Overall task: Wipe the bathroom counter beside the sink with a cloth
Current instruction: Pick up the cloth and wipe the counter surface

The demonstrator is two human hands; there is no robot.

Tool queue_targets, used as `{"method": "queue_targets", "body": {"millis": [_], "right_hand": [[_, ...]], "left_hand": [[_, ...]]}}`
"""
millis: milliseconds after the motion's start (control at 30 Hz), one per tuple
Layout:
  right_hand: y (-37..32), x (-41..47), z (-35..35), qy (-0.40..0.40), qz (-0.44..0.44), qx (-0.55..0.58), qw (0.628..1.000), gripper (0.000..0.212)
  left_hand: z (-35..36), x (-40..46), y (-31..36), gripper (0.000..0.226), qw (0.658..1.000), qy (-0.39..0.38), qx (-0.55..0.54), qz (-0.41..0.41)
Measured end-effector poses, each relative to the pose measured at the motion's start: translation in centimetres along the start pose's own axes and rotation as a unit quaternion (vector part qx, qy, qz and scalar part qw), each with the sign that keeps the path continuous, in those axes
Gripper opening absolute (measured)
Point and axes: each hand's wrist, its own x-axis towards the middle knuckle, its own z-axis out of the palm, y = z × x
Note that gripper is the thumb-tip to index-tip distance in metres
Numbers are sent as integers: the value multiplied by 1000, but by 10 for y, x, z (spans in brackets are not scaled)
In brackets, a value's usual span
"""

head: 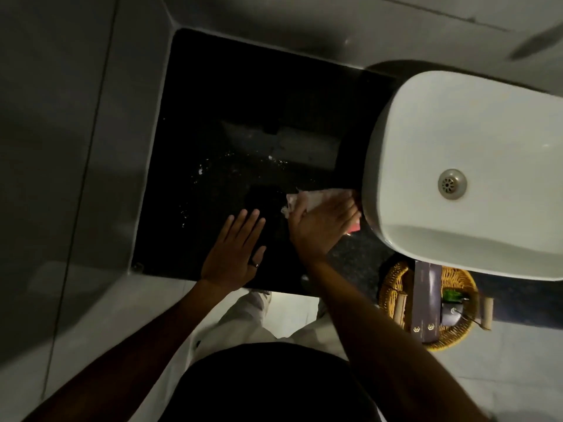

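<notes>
One black glossy stone counter (231,95), one white ceramic oval sink (475,141), one pale crumpled cloth (316,197), one woven yellow wicker basket (393,287), two bare hands: left (234,251), right (323,223).

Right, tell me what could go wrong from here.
The right hand presses the cloth against the sink wall, so grime may smear onto the white basin. White specks sit farther left on the dark counter, away from the cloth, and could get missed. The flat left hand may leave prints.
</notes>
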Motion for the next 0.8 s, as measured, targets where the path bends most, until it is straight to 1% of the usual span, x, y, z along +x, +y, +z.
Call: {"method": "queue_targets", "body": {"millis": [100, 200, 267, 367, 500, 567, 633, 700, 733, 767, 800], "right_hand": [[-15, 26, 0, -20, -83, -23, 996, 112], [-30, 53, 0, -44, -224, -31, 973, 117], [-40, 64, -1, -51, -316, -39, 947, 119], [-60, 75, -1, -83, -413, -68, 904, 123], [-94, 84, 1, -103, -544, -84, 829, 126], [-105, 87, 2, -101, -586, -96, 798, 127], [-109, 89, -3, -105, -606, -108, 781, 127], [-115, 87, -15, -126, -616, -127, 767, 124], [-115, 86, -20, -136, -614, -129, 767, 119], [-113, 85, -27, -125, -599, -112, 783, 111], [-106, 82, -31, -99, -571, -79, 811, 102]], "left_hand": [[5, 0, -1, 62, 1000, 3, -5, 1], [8, -1, -2, 62, 1000, -2, -6, 2], [10, -1, -2, 61, 1000, 5, -11, 2], [11, 0, -1, 61, 1000, 13, -13, 4], [14, -1, -2, 61, 1000, 24, -8, 11], [12, 0, -4, 61, 1000, 22, -8, 7], [3, 2, -2, 59, 1000, 15, -16, 8], [-9, 2, 2, 59, 1000, 10, -15, 4], [-13, 0, 3, 59, 1000, 12, -23, 3], [-19, -1, 4, 60, 999, 22, -31, 6], [-25, -1, 3, 61, 998, 41, -42, 9]]}}
